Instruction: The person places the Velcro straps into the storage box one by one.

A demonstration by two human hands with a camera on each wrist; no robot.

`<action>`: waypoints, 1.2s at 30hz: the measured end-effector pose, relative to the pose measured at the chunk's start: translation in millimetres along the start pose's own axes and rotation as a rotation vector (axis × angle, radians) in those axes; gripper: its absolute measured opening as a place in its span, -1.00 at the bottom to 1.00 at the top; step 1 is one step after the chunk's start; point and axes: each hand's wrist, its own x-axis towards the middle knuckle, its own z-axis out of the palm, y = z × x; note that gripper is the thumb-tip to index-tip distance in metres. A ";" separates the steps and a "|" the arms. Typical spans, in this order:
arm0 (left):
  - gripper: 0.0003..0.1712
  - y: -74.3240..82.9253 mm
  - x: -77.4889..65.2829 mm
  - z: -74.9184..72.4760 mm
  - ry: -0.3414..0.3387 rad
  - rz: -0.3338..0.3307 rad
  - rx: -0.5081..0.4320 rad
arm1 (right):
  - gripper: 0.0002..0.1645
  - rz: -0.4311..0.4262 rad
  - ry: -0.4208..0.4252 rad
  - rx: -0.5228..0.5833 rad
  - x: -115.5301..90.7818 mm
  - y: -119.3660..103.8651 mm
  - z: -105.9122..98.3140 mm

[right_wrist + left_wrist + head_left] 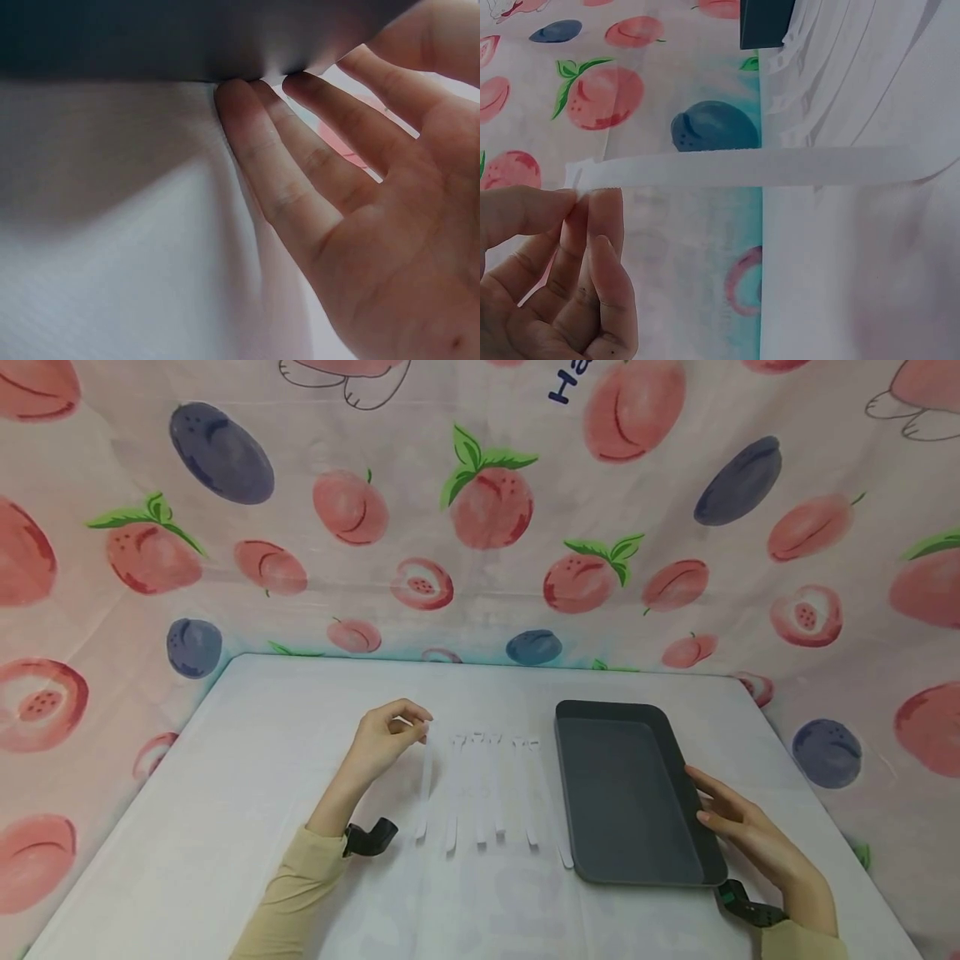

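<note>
Head: left grip (384,745) pinched a white strip (425,789) left of the tray (630,802); right grip (753,839) touched the tray's right side. Left wrist: grip clamped on strip's end. Right wrist: extended fingers (259,154), apart, met the tray.

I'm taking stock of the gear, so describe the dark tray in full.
The tray is dark grey, matte and rectangular, with rounded corners and a low raised rim; it looks like coated metal. It sits open side up, nothing visible inside, at the white table, right of the white strips, its long sides running roughly front to back. The right hand touches its right edge; whether that edge is slightly lifted is unclear.
</note>
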 end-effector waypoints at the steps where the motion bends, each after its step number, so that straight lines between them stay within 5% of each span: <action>1: -0.85 -0.6 0.3 0.0 0.000 0.002 0.002 | -0.26 0.000 -0.002 -0.001 0.0 -0.3 -0.1; 11: -0.87 -25.2 11.0 -0.8 0.013 0.019 -0.016 | -0.26 -0.020 -0.016 -0.035 0.3 0.6 -0.9; 19: -0.85 -17.9 7.7 -9.8 0.044 0.096 -0.067 | -0.25 -0.043 -0.013 -0.026 -0.8 -1.2 -1.3; 25: -0.84 -3.7 1.6 -14.6 0.035 0.087 -0.074 | -0.26 -0.027 -0.012 -0.021 0.1 0.6 -1.8; 36: -0.82 -10.7 1.4 -11.3 0.032 0.100 -0.089 | -0.26 -0.021 -0.020 0.013 0.0 0.3 0.1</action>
